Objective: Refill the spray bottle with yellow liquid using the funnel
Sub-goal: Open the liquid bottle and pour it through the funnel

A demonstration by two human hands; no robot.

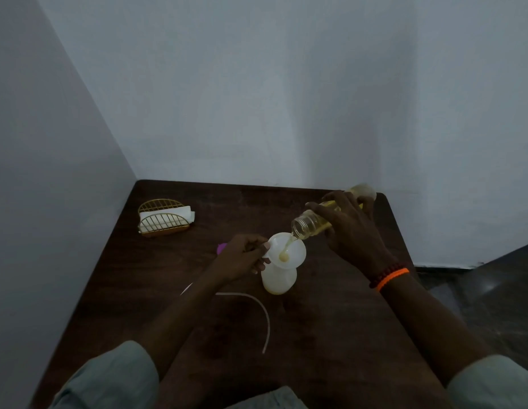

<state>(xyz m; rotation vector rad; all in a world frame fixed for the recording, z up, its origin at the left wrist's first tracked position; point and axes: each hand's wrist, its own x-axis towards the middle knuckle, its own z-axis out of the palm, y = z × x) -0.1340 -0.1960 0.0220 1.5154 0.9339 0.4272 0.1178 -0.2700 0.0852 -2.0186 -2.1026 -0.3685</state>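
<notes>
1. The purple object is mostly hidden behind the left hand.
2. The right hand covers the clear bottle's middle.
3. The table's near edge is cut off.

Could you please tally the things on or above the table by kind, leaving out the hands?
Bottles: 2, the white spray bottle and the clear bottle of yellow liquid
Funnels: 1
Napkin holders: 1
Loose tubes: 1
Purple objects, mostly hidden: 1
Total: 6
</notes>
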